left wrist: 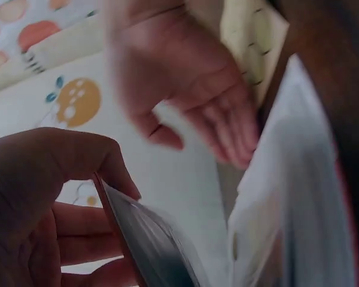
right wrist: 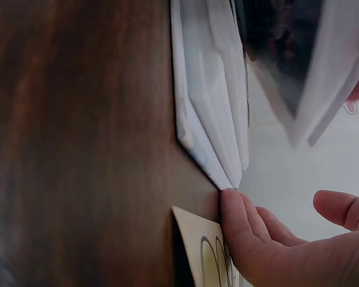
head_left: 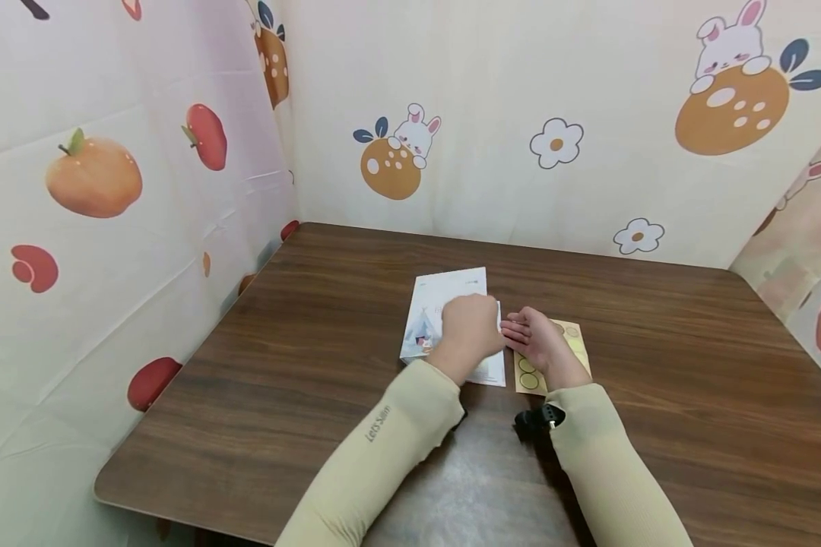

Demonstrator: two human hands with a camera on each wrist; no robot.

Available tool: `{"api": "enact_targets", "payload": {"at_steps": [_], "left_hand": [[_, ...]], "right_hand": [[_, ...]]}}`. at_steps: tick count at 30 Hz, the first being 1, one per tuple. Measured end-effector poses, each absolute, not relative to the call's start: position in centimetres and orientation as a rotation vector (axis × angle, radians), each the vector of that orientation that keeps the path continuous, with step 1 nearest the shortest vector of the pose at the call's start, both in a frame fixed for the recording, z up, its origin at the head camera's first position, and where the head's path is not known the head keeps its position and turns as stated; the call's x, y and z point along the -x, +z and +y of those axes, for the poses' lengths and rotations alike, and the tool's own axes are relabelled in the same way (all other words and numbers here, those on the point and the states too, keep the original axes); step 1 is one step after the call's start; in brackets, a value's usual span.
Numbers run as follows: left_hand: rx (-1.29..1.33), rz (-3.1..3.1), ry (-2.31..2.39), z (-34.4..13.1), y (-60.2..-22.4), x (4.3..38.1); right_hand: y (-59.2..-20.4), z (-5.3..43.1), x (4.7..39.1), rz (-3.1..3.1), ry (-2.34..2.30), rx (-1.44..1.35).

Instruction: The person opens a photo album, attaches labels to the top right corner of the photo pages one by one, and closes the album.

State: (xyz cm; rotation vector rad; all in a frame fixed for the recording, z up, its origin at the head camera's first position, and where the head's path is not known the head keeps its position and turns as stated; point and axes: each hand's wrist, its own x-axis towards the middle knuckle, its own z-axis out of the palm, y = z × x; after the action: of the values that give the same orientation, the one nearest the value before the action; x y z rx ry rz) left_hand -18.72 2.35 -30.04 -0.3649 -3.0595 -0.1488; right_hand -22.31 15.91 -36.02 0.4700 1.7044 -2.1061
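A white book [head_left: 445,285] with a tent picture on its cover lies partly opened on the table. My left hand [head_left: 470,325] grips its lifted cover and some pages between thumb and fingers, as the left wrist view shows. Those pages [left wrist: 158,233] look glossy, like clear sleeves. Palm turned inward, my right hand [head_left: 537,338] has its fingers straight and its thumb apart. In the right wrist view, the right fingertips [right wrist: 230,206] are at the corner of the lower pages [right wrist: 212,101]. Under the right hand lies a yellowish sheet [head_left: 528,378] with printed circles.
The brown wooden table [head_left: 301,365] extends on all sides of the book. Patterned curtains [head_left: 492,182] hang along its back and left edges. A black strap device [head_left: 540,420] sits on the right wrist.
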Motion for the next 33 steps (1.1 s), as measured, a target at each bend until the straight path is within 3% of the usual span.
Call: {"api": "enact_targets", "payload": {"at_steps": [8,16,33], "left_hand": [[0.355,-3.063,0.247,5.3,-32.9,18.0],[0.286,-3.162,0.319,5.7,-34.1,17.8],[0.527,-2.926,-0.186,-0.6,-34.0,18.2]], "right_hand": [[-35.9,15.8,21.9,1.664,-2.132,-0.465],[-36.1,15.9,21.8,1.696,-2.121,-0.396],[-35.3,15.8,20.8,1.852,-2.164,-0.245]]}}
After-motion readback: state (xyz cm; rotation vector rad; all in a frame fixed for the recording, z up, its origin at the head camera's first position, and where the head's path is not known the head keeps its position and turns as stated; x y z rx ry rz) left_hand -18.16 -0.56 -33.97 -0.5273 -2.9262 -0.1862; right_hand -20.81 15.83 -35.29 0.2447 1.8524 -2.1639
